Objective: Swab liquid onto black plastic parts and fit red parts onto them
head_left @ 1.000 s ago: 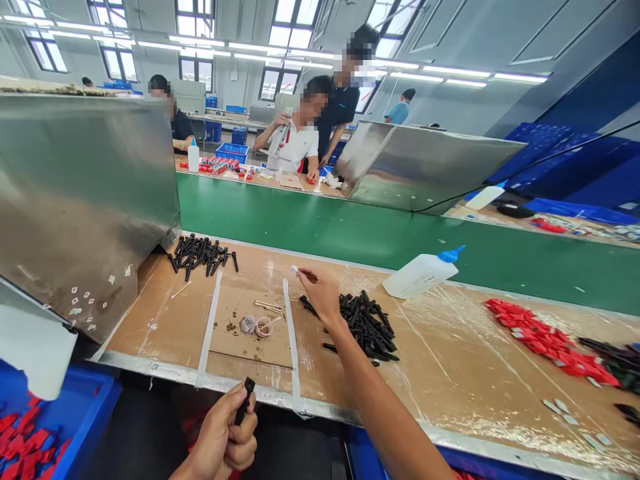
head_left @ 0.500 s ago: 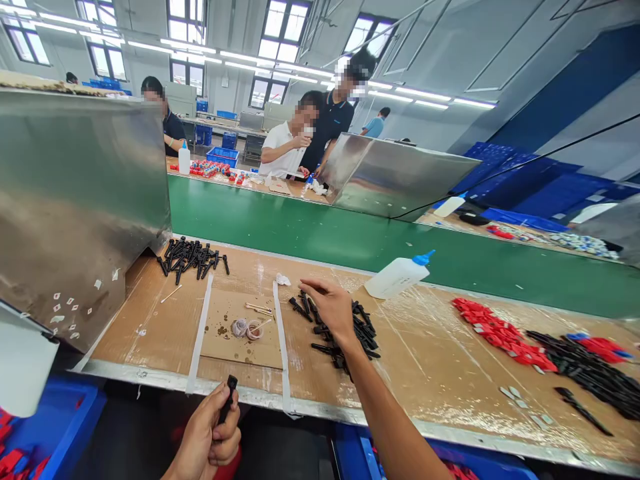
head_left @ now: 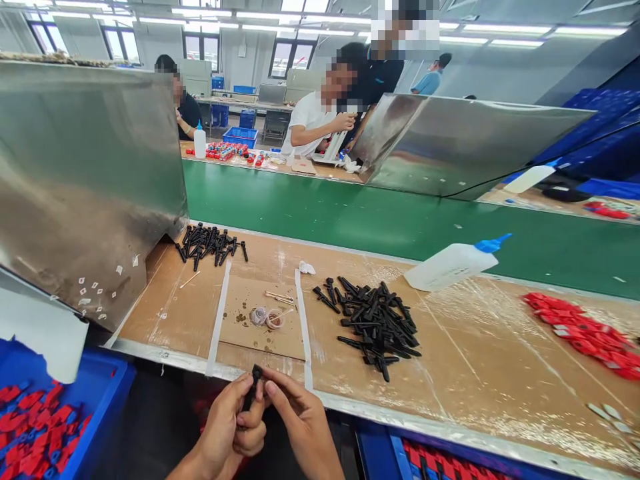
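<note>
Just in front of the table's near edge, my left hand grips a short black plastic part upright, its square head poking out above the fingers. My right hand meets it from the right, thumb and index fingertip at the part's head. The lower end of the part is hidden by my fingers. Beyond my hands lies a cardboard pad bearing two small round tubs and some cotton swabs. To the right of the pad is a loose pile of similar black parts.
A second black pile lies by the metal screen. A squeeze bottle leans near the green belt. Red parts are at right; blue bins sit below the table edge. Co-workers sit and stand across the belt.
My right hand has come back from the right-hand pile of black parts to the part in my left hand. The view has shifted, with everything sitting further right.
</note>
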Motion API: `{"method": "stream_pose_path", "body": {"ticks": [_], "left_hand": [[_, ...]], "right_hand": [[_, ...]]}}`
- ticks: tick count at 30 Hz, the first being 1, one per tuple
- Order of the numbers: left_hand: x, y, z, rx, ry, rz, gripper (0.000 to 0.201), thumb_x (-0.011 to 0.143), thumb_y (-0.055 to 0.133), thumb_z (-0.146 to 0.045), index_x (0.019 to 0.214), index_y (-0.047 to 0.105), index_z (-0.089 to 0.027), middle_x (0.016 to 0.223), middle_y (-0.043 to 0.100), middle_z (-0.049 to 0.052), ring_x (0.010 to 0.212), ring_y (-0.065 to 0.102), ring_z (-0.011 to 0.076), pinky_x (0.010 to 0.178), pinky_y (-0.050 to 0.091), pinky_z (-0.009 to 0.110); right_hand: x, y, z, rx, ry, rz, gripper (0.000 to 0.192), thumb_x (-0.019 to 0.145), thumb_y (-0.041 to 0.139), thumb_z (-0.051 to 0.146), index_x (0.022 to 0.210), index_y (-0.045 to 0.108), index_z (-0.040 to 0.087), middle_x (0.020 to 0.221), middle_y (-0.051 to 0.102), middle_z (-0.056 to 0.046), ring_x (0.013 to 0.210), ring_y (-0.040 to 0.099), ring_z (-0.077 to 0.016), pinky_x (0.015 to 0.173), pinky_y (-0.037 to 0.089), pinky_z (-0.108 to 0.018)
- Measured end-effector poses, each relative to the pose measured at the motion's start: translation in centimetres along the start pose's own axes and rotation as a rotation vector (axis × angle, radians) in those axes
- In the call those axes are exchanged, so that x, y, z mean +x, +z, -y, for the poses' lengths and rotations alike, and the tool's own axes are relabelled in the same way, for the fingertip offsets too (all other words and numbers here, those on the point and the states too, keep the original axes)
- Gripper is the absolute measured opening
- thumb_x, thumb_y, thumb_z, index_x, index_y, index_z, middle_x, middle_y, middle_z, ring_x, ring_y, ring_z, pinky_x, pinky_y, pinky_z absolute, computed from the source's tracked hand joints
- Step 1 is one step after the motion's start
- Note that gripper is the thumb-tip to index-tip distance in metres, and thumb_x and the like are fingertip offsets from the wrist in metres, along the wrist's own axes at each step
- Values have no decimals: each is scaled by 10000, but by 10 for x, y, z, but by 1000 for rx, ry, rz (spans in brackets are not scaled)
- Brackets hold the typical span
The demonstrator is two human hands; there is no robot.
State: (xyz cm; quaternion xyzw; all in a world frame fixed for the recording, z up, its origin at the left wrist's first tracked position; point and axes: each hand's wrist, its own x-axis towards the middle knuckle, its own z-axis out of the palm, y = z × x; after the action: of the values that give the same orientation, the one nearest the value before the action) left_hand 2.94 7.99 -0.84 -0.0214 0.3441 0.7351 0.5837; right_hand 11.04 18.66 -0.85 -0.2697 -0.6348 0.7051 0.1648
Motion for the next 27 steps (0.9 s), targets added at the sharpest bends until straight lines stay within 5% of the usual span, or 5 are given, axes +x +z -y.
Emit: {"method": "stream_pose_path", "body": {"ticks": [8,13,19,23,27], "left_hand": [[2,-1,-5,-4,95,-86,445,749,670,-577,832,512,-169,502,303,-117,336,128,-1,369,54,174],[4,-8,0,-23,86,-14,400,798,628,-557,825,506,-176,505,281,-113,341,120,9,363,61,176],[2,-9,-3,-18,134,-5,385,842,586,-554,881,534,-175,504,237,-116,363,94,22,365,72,173],[-1,-7,-10,0,184,-23,372,854,583,-535,929,547,-172,508,219,-119,372,72,25,367,62,171],[-2,-3,-16,-94,126,34,353,814,627,-506,854,531,-169,514,233,-119,371,67,17,365,70,163]], "right_hand": [[40,-51,30,-610,-422,-427,294,869,594,424,1026,725,212,1045,736,-92,940,680,-248,889,518,-377],[168,-111,66,-926,-410,-331,290,903,533,368,1026,709,173,1005,734,-100,856,673,-233,853,493,-378],[257,-114,62,-969,-312,-185,250,918,591,389,936,663,150,971,701,-42,899,661,-175,883,505,-406],[244,-111,78,-896,-337,-239,272,884,616,390,973,683,142,1030,715,-104,876,678,-210,874,510,-421],[158,-101,95,-769,-421,-373,383,898,515,442,1132,669,181,1146,697,-126,920,678,-248,841,530,-400]]}}
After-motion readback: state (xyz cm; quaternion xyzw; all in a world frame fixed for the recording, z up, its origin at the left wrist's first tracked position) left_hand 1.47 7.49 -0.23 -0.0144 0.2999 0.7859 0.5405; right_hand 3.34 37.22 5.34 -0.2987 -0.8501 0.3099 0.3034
